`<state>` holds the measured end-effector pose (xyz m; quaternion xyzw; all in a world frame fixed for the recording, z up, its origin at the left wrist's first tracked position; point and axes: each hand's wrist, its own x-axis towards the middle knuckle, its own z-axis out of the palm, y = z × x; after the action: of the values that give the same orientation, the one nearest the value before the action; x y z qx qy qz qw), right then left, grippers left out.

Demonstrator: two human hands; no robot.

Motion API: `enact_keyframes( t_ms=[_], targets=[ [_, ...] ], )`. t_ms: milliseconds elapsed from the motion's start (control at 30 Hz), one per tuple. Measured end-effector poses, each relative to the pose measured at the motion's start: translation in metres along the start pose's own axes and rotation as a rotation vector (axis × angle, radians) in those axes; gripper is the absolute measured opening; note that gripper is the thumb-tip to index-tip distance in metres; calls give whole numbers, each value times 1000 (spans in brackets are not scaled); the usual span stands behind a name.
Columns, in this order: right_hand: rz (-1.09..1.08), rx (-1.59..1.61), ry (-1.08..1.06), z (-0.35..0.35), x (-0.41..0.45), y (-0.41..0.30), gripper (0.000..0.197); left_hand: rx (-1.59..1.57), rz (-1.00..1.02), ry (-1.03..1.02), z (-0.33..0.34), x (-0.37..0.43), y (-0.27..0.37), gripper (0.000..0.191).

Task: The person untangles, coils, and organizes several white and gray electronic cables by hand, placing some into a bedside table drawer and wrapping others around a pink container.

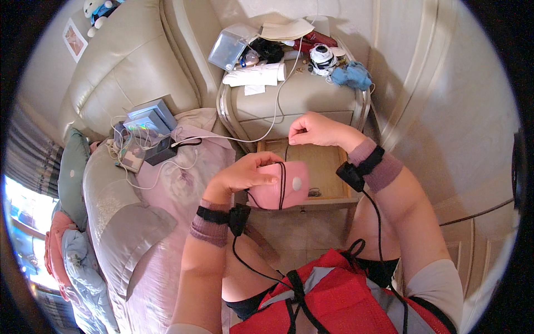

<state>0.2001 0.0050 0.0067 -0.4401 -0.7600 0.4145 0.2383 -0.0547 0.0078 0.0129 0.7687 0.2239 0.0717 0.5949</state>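
A rounded pink case or device (296, 196) with a pale oval button-like spot lies in my left hand (246, 173), thumb on its upper face. Around its middle runs a thin black cord (281, 183) in a couple of turns. Higher up and to the right, my right hand (315, 129) pinches a dark strand of that cord between thumb and fingertips. Both hands are over a pulled-out drawer (329, 156) of the nightstand (296, 98). Inside the drawer, near its front, rests a small dark coil (314, 192), partly hidden by the pink thing.
The nightstand top bears a clear plastic box (229, 48), a white roll (255, 75), a blue cloth (352, 76) and white yarn or cord (323, 60). A white cable (275, 112) crosses to the bed (187, 200), where blue boxes (150, 119) and a black block (160, 152) lie.
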Motion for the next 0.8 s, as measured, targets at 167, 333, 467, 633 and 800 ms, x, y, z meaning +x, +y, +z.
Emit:
enact_keyframes(
  t_ms=[167,333,467,633,800],
  targets=[
    [-256,72,262,10,3,-11,15,-63,43,261,-4,9,-24,48],
    [-160,247,195,11,-2,-26,17,-139,117,593,-6,8,-14,44],
    [-66,418,166,11,-2,-18,18,-248,211,736,-6,7,-3,49],
    [44,563,83,17,-3,-25,19,-392,352,812,-9,7,-4,50],
    [188,587,87,18,-4,-26,23,-407,390,818,-7,9,-7,48]
  ],
)
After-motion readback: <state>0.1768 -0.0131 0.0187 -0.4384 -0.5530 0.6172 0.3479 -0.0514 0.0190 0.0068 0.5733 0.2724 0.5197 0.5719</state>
